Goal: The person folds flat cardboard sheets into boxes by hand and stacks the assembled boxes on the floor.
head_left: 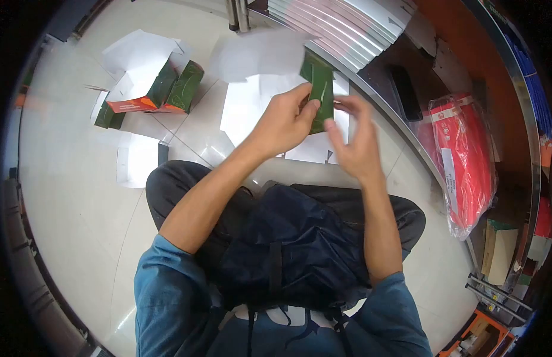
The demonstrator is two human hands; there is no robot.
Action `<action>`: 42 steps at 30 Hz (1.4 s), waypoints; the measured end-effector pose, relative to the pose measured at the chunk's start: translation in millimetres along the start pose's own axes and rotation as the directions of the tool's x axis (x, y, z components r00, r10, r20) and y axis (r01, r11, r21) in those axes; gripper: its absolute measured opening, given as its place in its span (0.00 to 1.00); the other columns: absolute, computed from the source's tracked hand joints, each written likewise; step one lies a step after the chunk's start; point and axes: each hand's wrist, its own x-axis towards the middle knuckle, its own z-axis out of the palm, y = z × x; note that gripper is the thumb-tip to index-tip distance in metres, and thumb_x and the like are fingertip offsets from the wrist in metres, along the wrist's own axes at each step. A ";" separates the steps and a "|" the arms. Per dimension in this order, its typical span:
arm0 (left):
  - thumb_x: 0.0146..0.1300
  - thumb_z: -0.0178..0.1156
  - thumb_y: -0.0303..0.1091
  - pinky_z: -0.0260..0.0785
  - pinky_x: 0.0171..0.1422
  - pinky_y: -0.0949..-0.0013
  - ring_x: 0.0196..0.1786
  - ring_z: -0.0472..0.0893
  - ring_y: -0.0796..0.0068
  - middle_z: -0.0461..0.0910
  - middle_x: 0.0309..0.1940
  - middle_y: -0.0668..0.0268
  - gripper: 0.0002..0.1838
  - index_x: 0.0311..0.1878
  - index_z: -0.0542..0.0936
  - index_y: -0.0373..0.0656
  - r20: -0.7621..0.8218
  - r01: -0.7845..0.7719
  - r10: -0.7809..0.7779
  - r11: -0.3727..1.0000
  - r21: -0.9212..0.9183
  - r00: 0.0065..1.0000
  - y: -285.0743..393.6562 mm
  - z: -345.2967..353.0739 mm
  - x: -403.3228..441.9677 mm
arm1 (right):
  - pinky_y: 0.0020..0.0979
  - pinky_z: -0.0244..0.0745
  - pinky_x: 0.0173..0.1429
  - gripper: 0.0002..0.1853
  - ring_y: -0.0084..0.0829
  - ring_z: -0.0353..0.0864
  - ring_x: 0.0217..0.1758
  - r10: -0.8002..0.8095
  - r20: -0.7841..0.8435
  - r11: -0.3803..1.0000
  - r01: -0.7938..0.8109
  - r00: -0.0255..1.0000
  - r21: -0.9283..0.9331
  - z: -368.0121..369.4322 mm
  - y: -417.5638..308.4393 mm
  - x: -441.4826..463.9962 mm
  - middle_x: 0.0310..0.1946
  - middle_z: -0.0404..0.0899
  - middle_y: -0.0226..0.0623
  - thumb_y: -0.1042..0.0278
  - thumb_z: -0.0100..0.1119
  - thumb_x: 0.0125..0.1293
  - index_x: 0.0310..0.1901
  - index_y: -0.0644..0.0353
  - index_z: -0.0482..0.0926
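Carton [323,89], left edge in pinch of left grip [289,119], right grip [354,140] (half open) close beside

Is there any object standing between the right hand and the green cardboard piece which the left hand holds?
Nothing visible stands between them. The right hand is close beside the green cardboard piece, which the left hand grips; whether the right fingertips touch it, I cannot tell.
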 end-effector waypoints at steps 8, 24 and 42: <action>0.60 0.53 0.27 0.71 0.37 0.47 0.31 0.81 0.43 0.82 0.30 0.48 0.36 0.72 0.55 0.40 0.284 -0.275 0.121 0.749 0.603 0.951 -12.5 2.7 -8.4 | 0.44 0.73 0.45 0.23 0.52 0.82 0.39 0.436 0.334 0.894 -0.359 0.836 -0.268 -15.9 6.1 11.9 0.34 0.82 0.53 0.50 0.47 0.76 0.59 0.60 0.74; 0.62 0.46 0.27 0.70 0.39 0.44 0.30 0.80 0.41 0.80 0.24 0.45 0.31 0.70 0.56 0.40 -0.096 -0.050 0.124 0.831 0.554 0.988 -20.6 -24.3 6.4 | 0.29 0.73 0.29 0.14 0.25 0.78 0.22 0.399 0.140 0.873 -0.422 0.906 0.243 16.6 19.9 1.1 0.21 0.78 0.39 0.62 0.55 0.74 0.49 0.66 0.74; 0.62 0.51 0.26 0.67 0.28 0.50 0.22 0.78 0.47 0.74 0.14 0.53 0.30 0.70 0.63 0.47 -0.066 -0.249 0.341 0.791 0.559 0.938 -6.7 -19.5 1.3 | 0.27 0.71 0.31 0.13 0.24 0.76 0.21 0.112 -0.006 0.990 -0.111 0.994 0.083 11.3 -5.8 -5.3 0.19 0.77 0.37 0.71 0.68 0.62 0.49 0.60 0.84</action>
